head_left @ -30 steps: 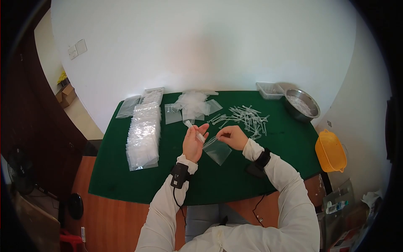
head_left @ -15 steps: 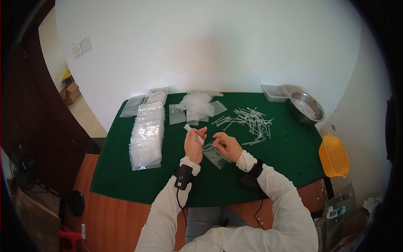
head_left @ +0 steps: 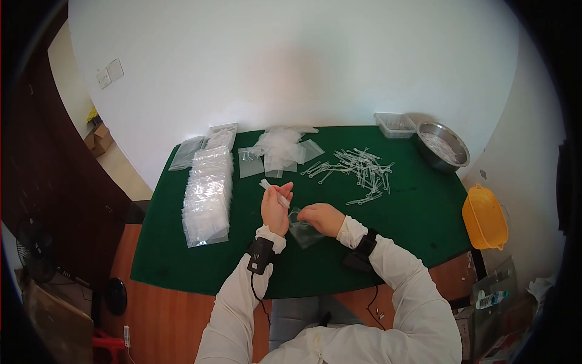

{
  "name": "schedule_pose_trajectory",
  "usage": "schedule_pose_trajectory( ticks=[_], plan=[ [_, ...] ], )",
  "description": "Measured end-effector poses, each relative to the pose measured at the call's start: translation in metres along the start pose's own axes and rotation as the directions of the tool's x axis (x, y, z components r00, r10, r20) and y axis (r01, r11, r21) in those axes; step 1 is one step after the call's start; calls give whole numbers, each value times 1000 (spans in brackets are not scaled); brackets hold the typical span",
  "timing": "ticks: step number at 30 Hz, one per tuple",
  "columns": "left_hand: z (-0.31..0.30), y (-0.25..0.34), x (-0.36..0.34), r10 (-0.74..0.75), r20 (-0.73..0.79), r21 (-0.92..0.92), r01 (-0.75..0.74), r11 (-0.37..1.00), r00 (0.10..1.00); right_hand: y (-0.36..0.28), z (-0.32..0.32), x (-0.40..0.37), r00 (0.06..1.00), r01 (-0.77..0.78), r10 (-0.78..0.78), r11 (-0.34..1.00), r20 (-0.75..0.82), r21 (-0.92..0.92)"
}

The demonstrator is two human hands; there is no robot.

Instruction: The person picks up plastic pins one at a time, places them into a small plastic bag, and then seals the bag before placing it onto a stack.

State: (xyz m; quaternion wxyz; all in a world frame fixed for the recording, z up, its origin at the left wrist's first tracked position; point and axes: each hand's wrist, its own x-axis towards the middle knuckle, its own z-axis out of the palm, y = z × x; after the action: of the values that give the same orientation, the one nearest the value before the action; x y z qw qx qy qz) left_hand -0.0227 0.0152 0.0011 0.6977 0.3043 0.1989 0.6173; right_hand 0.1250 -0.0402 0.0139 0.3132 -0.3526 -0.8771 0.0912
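Note:
My left hand (head_left: 276,212) is closed around a small bundle of whitish clear plastic sticks (head_left: 265,184), whose ends stick out above the thumb. To its right, my right hand (head_left: 324,218) has its fingers pinched at the upper edge of a clear plastic bag (head_left: 308,236), which lies low over the green cloth. The fingertips are partly hidden, so the exact grip is hard to see. Beyond the right hand is a loose pile of thin clear plastic sticks with ringed ends (head_left: 364,170). Behind the left hand, flat clear bags (head_left: 282,148) are heaped.
A long overlapping row of filled clear bags (head_left: 207,200) runs down the left of the green table (head_left: 182,264). At the back right stand a clear plastic tub (head_left: 394,126) and a steel bowl (head_left: 445,145). A yellow basket (head_left: 485,217) is beyond the right edge.
My right hand has moved slightly left, closer to my left hand, its fingers now lower at the bag's edge. My left hand keeps the bundle. The whole view has shifted slightly.

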Motion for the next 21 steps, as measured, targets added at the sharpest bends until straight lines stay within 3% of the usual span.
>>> schedule_pose_trajectory(
  ticks=[3, 6, 10, 15, 18, 21],
  plan=[
    [6, 3, -2, 34, 2, 61, -34, 998, 999, 0, 2, -2, 999, -51, 51, 997, 6, 60],
    [15, 10, -7, 118, 123, 156, -137, 978, 985, 1, -3, -2, 997, -81, 81, 996, 3, 37],
    [22, 13, -14, 46, 260, 246, -112, 963, 965, 2, -4, -3, 997, -59, 60, 998, -45, 15],
    [23, 9, -15, 8, 317, 327, -117, 938, 948, -1, -9, -1, 994, -80, 77, 996, -78, -28],
    [25, 9, -15, 64, 419, 402, -248, 882, 906, -3, -12, 0, 990, -68, 67, 998, -125, -7],
    [26, 12, -15, 48, 445, 394, -244, 886, 894, -6, -15, 0, 985, -126, 126, 992, -114, 11]
  ],
)
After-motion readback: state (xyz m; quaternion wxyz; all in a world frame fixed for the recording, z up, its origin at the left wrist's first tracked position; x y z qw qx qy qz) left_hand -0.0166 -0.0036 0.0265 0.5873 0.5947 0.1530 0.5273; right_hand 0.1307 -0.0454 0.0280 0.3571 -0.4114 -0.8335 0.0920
